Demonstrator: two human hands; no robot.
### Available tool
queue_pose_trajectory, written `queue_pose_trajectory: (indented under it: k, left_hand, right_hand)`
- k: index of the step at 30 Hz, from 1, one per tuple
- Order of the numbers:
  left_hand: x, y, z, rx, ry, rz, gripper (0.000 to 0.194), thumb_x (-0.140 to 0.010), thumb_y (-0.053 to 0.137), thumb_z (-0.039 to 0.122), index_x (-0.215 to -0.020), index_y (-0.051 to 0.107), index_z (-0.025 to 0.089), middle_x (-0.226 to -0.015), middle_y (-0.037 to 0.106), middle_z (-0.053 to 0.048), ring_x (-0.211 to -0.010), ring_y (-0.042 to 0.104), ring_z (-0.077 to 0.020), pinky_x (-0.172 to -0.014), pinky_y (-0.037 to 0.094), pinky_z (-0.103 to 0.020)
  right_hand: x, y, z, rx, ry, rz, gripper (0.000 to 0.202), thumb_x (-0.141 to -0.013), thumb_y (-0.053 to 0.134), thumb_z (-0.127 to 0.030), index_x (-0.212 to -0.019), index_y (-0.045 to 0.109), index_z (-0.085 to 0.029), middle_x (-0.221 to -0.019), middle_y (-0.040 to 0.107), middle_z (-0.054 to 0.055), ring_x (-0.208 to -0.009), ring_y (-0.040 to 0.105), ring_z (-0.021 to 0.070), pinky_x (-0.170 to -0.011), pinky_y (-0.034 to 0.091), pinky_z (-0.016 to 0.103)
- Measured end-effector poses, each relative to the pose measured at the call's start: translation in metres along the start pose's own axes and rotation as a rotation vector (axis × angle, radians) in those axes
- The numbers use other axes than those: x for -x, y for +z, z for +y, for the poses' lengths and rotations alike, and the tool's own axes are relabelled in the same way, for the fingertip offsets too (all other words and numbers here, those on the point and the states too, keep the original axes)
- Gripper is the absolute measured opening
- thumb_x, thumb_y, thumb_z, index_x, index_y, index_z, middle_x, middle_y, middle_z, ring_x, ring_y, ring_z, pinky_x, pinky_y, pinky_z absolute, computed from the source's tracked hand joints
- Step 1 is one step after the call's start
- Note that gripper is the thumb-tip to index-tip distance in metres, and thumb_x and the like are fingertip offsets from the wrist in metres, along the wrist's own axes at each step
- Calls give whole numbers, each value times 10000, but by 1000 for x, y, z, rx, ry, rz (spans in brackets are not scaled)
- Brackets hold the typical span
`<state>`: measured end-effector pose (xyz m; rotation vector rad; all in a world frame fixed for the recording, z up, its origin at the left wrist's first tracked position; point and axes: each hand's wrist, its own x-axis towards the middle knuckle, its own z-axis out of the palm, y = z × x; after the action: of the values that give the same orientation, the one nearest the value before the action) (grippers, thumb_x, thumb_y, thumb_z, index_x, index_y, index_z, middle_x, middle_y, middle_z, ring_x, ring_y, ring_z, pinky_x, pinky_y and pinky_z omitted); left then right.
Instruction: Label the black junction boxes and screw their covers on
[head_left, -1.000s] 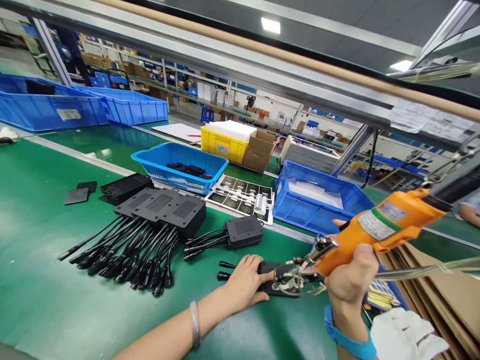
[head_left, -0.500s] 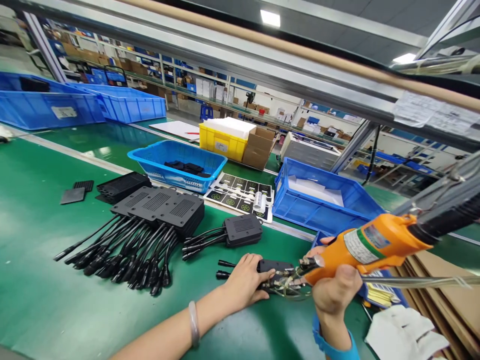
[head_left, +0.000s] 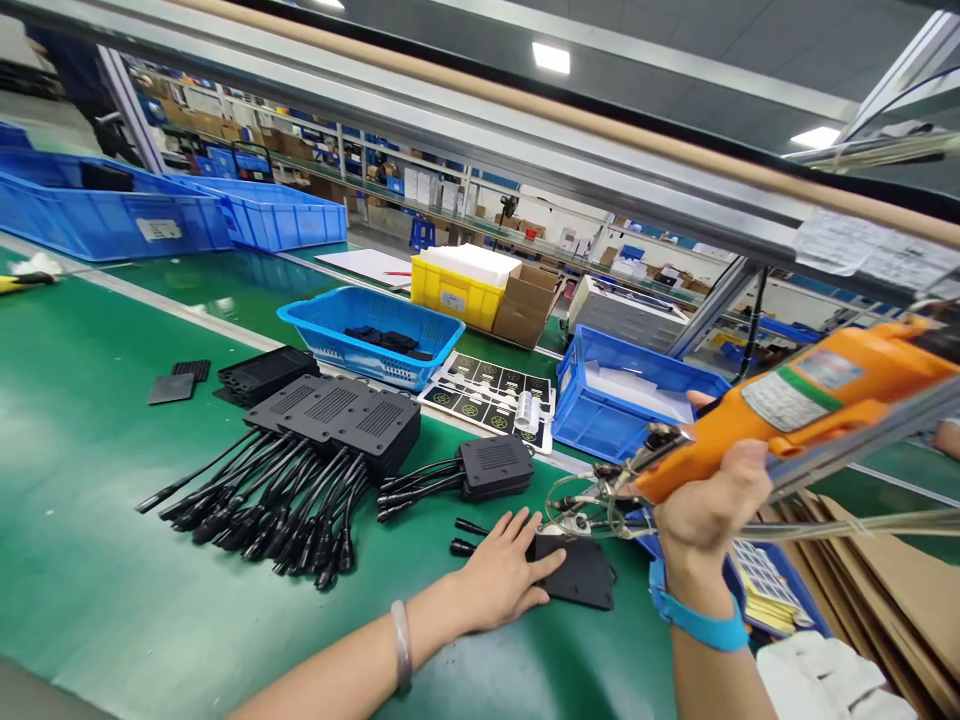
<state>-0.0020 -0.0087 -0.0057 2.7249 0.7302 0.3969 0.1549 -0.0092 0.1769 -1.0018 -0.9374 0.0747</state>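
My left hand (head_left: 502, 572) lies flat with fingers spread, pressing on the edge of a black plastic box (head_left: 581, 574) on the bench. Short black cable ends (head_left: 463, 547) stick out to the left of that hand. My right hand (head_left: 709, 495) is wrapped round an orange power screwdriver (head_left: 780, 410), tilted, its tip end above the box's far edge. Thin clear tubes and wires hang about the tip, and whether it touches the box is hard to tell. Just beyond lies another black box with cables (head_left: 496, 466).
A row of black cabled boxes (head_left: 330, 410) stands to the left. Behind are a light-blue basket (head_left: 337, 345), printed label sheets (head_left: 480, 395), a blue bin (head_left: 600, 425) and a yellow bin (head_left: 454, 298). A white glove (head_left: 821, 675) and cardboard sheets (head_left: 885, 570) lie at right.
My right hand has drawn the screwdriver up and to the right, uncovering more of the black box. My left hand stays on the box with its fingers more spread. The view has shifted slightly.
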Motion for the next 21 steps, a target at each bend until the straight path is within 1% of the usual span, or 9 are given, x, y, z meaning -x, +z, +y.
queue_pose_trajectory:
  k: [2, 4, 8, 12, 15, 18, 21]
  left_hand:
    - [0, -1, 0, 9, 0, 1, 607, -928, 591, 472, -1485, 403, 320, -1551, 353, -202, -1427, 315, -436, -1101, 328, -630]
    - [-1, -1, 0, 4, -14, 5, 618, -913, 611, 481, -1479, 410, 332, -1531, 387, -194, -1421, 330, -431, -1102, 329, -628]
    - [-3, -3, 1, -29, -25, 4, 627, -897, 631, 497, -1468, 424, 342, -1466, 470, -190, -1408, 356, -422, -1112, 324, -613]
    - [-4, -5, 1, -32, -23, 1, 634, -895, 631, 501, -1471, 418, 345, -1484, 452, -186, -1417, 351, -400, -1120, 318, -605]
    - [-3, -6, 2, -22, -30, -10, 629, -894, 636, 497, -1466, 428, 341, -1492, 444, -186, -1420, 346, -401, -1125, 310, -604]
    - [-3, -8, 3, -7, -35, -17, 637, -878, 663, 489, -1456, 448, 329, -1506, 427, -192, -1421, 344, -397, -1136, 294, -595]
    - [-4, -8, 4, 0, -46, -23, 650, -859, 686, 492, -1448, 458, 339, -1508, 426, -188, -1407, 375, -384, -1127, 314, -585]
  right_hand:
    - [7, 8, 8, 9, 6, -19, 498, -870, 432, -576, -906, 693, -153, -509, 539, 11, -470, 523, 174, -470, 434, 292]
    - [15, 12, 17, 26, 20, -43, 484, -868, 427, -558, -865, 687, -150, -514, 545, 12, -452, 511, 167, -439, 421, 283]
    - [26, 14, 31, 28, 42, -86, 487, -866, 416, -549, -872, 668, -132, -539, 563, 10, -388, 484, 147, -379, 400, 272]
    - [29, 15, 34, 31, 40, -101, 491, -865, 425, -566, -851, 655, -133, -536, 565, 10, -393, 503, 144, -391, 419, 267]
    - [30, 17, 35, 29, 42, -101, 483, -862, 442, -576, -835, 643, -138, -547, 571, 13, -413, 522, 145, -407, 436, 267]
    - [32, 20, 37, 16, 69, -119, 494, -855, 450, -613, -835, 620, -150, -516, 552, -3, -365, 495, 142, -360, 408, 259]
    - [35, 25, 41, -5, 106, -156, 493, -839, 462, -642, -833, 590, -166, -487, 537, -17, -318, 464, 141, -316, 382, 256]
